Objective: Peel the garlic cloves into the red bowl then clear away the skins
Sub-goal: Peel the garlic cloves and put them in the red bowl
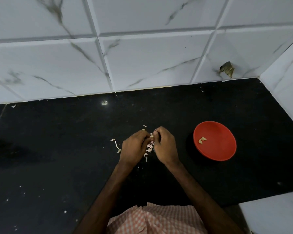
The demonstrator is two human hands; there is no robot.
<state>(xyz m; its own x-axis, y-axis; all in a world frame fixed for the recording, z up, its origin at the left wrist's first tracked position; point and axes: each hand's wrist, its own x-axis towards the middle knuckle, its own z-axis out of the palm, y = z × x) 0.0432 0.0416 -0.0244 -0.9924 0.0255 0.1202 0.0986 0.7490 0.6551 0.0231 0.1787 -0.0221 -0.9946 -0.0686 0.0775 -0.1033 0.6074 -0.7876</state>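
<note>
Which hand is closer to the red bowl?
Right. The right hand is left of the red bowl, apart from it; the left hand is farther left. Both pinch one garlic clove.

The person wore a checked cloth, seen at the bottom middle of the frame. Its tiny squares were pale orange-pink and white. The cloth was soft and rumpled, with many small folds, and one deeper crease ran down it a little left of its middle. Its top edge was wavy.

The left arm and the right arm were bare all the way, with no sleeve showing on either. Each arm got thinner toward the wrist. The left grip and the right grip, near the middle of the frame, were bare too.
</note>
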